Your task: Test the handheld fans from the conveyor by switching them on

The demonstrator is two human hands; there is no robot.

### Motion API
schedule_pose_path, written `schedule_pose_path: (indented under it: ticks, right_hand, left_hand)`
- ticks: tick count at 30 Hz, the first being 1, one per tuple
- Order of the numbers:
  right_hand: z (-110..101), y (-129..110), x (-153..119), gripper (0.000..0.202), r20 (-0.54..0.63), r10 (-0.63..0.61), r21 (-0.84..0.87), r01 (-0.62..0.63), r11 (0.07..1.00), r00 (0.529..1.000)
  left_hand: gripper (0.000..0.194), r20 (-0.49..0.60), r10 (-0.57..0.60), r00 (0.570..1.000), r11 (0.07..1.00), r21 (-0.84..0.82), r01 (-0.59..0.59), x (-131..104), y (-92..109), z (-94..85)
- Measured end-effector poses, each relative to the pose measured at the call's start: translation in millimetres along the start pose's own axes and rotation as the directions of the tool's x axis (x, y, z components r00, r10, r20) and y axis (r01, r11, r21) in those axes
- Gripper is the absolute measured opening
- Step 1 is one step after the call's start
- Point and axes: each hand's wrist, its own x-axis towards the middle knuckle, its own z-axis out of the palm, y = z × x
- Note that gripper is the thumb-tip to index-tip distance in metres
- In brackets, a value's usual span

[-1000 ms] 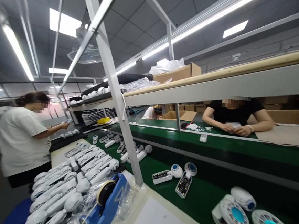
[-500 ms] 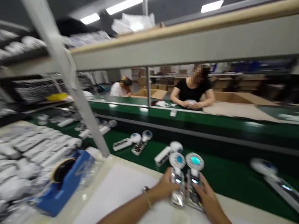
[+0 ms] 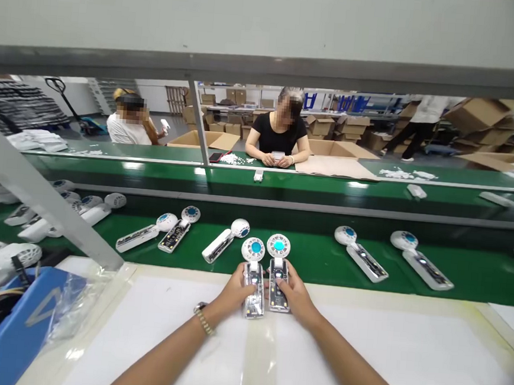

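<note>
My left hand (image 3: 237,290) is closed around a small handheld fan (image 3: 254,293) with a white round head, a blue centre and a see-through handle showing a circuit board. In my right hand (image 3: 297,293) is a similar fan (image 3: 278,286), its centre glowing turquoise. Both thumbs press on the handle fronts, where small lights shine. The two fans stand side by side, heads away from me, over the near edge of the green belt. Just left of them a white fan (image 3: 218,246) lies on the belt.
More fans lie along the green belt (image 3: 300,267), including one on the right (image 3: 426,269). A blue tape dispenser (image 3: 19,328) stands at the near left beside a slanted post (image 3: 60,206). Across the belt sits a person in black (image 3: 280,136). A shelf beam (image 3: 269,33) spans overhead.
My view has swung right and levelled, so the hands and fans appear nearer the middle. Both hands still hold their fans, and the right one's centre remains lit.
</note>
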Motion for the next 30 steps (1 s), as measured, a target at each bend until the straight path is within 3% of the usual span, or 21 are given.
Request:
schedule_pose_path:
  ticks: [9, 30]
  right_hand:
    - [-5.3, 4.4, -0.8, 0.069, 0.101, -0.062, 0.068, 0.055, 0.996, 0.993]
    - [-4.6, 4.5, -1.2, 0.069, 0.077, -0.064, 0.049, 0.06, 0.997, 0.995]
  left_hand:
    - [0.057, 0.113, -0.001, 0.994, 0.999, -0.037, 0.006, -0.6, 1.6, -1.9]
    - [0.057, 0.09, -0.016, 0.996, 1.0, -0.023, 0.018, -2.7, 4.5, 0.5]
